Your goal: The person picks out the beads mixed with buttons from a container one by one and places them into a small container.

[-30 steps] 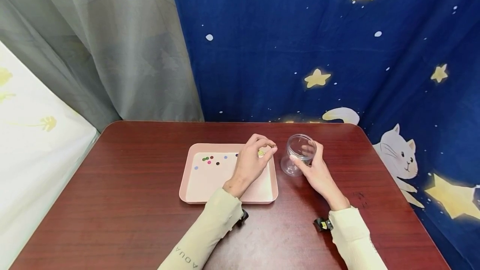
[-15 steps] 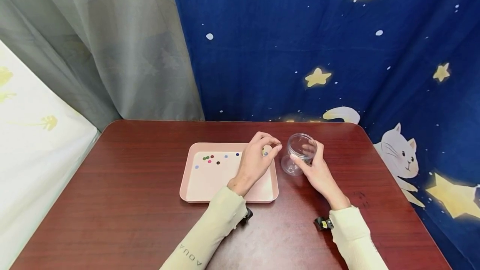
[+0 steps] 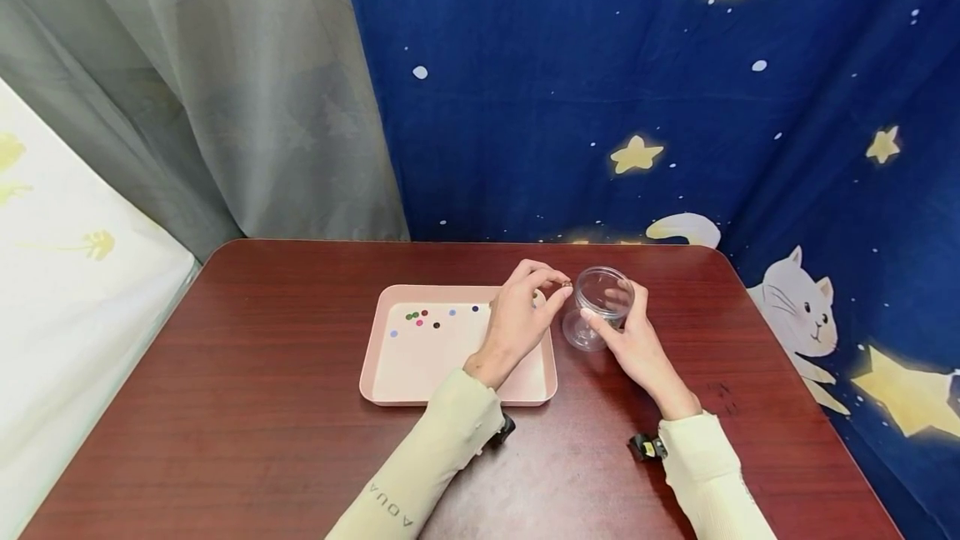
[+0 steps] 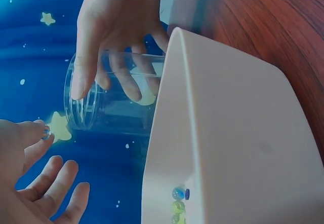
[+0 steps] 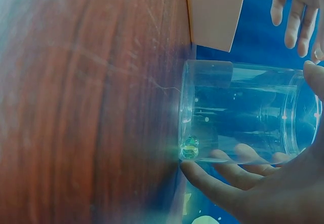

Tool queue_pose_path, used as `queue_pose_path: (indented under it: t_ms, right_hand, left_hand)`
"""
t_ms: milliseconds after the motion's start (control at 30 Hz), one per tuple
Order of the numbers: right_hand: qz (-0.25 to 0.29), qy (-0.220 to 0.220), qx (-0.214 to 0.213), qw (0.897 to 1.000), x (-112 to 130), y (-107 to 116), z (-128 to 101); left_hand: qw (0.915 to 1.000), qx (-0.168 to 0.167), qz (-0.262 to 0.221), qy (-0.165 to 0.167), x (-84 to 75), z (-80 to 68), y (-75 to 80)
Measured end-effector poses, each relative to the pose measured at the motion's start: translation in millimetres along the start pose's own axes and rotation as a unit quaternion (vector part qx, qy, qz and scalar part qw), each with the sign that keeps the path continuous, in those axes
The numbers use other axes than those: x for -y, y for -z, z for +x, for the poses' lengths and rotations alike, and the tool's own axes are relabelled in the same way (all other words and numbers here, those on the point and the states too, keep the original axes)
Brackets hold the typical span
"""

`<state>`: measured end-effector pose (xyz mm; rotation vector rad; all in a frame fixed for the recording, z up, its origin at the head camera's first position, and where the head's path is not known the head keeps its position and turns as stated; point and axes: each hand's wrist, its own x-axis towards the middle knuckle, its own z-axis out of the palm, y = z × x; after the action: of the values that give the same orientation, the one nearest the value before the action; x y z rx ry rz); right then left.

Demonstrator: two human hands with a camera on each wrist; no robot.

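Observation:
My left hand (image 3: 516,319) pinches a small clear glass marble (image 4: 46,131) between thumb and forefinger, beside the open mouth of a clear jar (image 5: 243,112). Its other fingers are spread apart in the left wrist view. My right hand (image 3: 639,347) grips the jar around its side, thumb in front and fingers behind. The jar stands on the table, and greenish glass marbles (image 5: 190,148) lie at its bottom. Left of the jar is a pink tray (image 3: 382,386), partly hidden under my left hand. Blue and yellow-green marbles (image 4: 178,207) show inside the tray.
Several small coloured round pieces (image 3: 419,323), green, red, pink, black and blue, are scattered in the tray's far left part. A dark red wooden table (image 3: 247,390) carries everything. Behind it hang a grey curtain (image 3: 300,107) and a blue star-patterned curtain (image 3: 510,107).
My left hand has moved right, from over the tray toward the jar's rim, still pinching the marble. My right hand and the jar have stayed in place.

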<state>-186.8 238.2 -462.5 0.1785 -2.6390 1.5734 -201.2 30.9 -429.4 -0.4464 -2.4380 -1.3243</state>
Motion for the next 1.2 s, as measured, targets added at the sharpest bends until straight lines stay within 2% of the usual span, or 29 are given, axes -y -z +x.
queue_pose_path:
  t_ms: [400,1200]
  right_hand:
    - [0.003,-0.001,0.004,1.0,-0.4,0.5,0.1]
    - [0.002,-0.009,0.011,1.0,0.7,1.5,-0.8]
  left_hand:
    - [0.9999,0.007,-0.008,0.009,-4.0,1.3,-3.9]
    - [0.9998,0.017,-0.004,-0.003,-10.2,0.2,-9.8]
